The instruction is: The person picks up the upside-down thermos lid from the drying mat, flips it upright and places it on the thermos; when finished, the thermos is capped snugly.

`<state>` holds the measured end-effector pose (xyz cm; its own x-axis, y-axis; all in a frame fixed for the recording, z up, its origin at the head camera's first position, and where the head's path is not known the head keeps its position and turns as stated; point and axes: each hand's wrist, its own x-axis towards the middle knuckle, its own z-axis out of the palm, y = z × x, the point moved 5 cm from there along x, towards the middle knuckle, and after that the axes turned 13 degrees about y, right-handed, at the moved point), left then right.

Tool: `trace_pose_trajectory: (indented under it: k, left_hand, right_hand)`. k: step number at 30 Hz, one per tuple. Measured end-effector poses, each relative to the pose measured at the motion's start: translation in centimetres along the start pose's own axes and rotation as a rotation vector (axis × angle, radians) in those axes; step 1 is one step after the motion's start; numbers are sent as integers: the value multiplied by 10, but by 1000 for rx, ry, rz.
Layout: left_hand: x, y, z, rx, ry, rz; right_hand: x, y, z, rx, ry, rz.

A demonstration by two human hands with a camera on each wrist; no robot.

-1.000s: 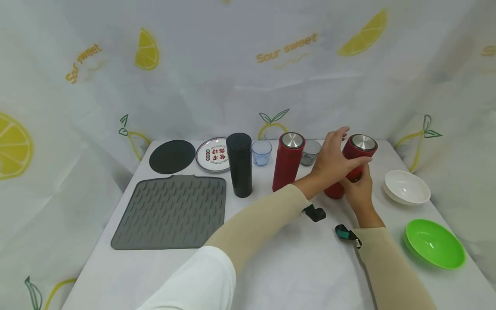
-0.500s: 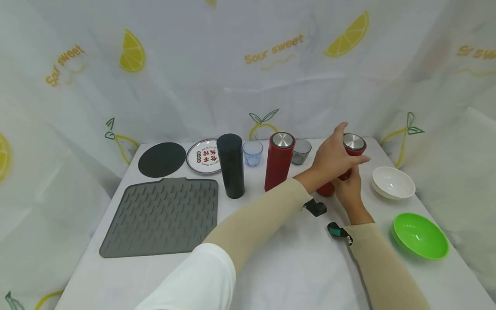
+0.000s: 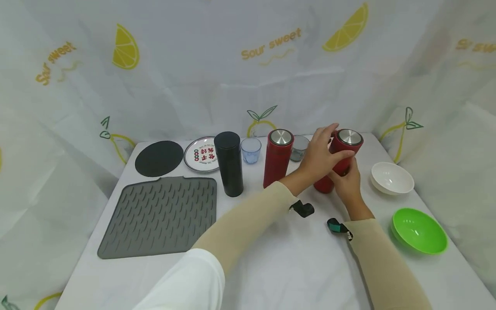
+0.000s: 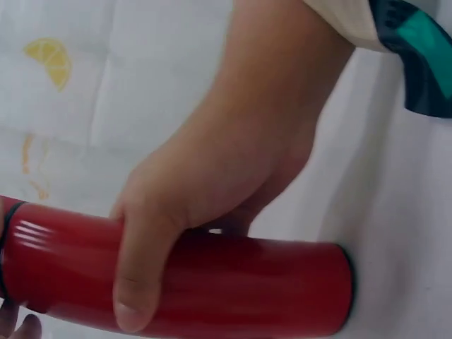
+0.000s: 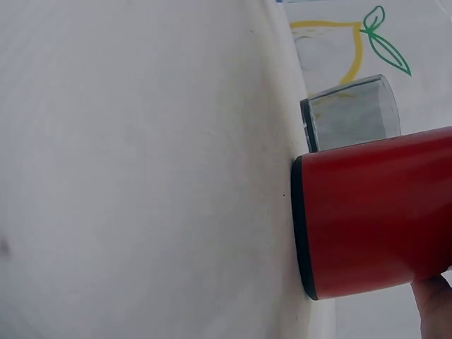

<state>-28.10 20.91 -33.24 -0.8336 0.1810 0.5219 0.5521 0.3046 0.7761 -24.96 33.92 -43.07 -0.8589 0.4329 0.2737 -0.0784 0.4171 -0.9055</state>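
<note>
A red thermos [image 3: 340,168] with a silver-topped lid [image 3: 350,137] stands at the right of the table. My left hand [image 3: 315,157] grips it around its upper part, the thumb across the front and fingers behind. Below that, my right hand [image 3: 350,185] holds the body. In the left wrist view the right hand [image 4: 219,169] wraps the red body with its thumb over it, and left-hand fingertips [image 4: 28,328] show by the black ring near the lid. The right wrist view shows the thermos's black-rimmed base [image 5: 304,229] against the table.
Left of my hands stand another red thermos [image 3: 278,159], a black tumbler [image 3: 229,165], a blue glass [image 3: 250,151] and a grey glass [image 3: 299,148]. A grey mat [image 3: 162,217], black disc [image 3: 159,158] and round plate [image 3: 193,165] lie left. White [image 3: 392,178] and green [image 3: 419,231] bowls stand right.
My left hand has turned and shifted left around the thermos's upper part, its thumb drawing back leftward. My right hand keeps its hold on the body. The head view has shifted slightly.
</note>
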Motion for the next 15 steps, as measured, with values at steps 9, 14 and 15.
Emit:
trace_pose_trajectory:
  k: [9,14,15]
  left_hand:
    - [-1,11,8,161,141,-50]
    - [14,9,7,27,-20,-78]
    - [16,8,6,-17,-66,-92]
  right_hand:
    - [0,0,3,-65,30,-83]
    - [1,1,-1,-8,-14,-33]
    - [2,1,-2,-5,-17,-26]
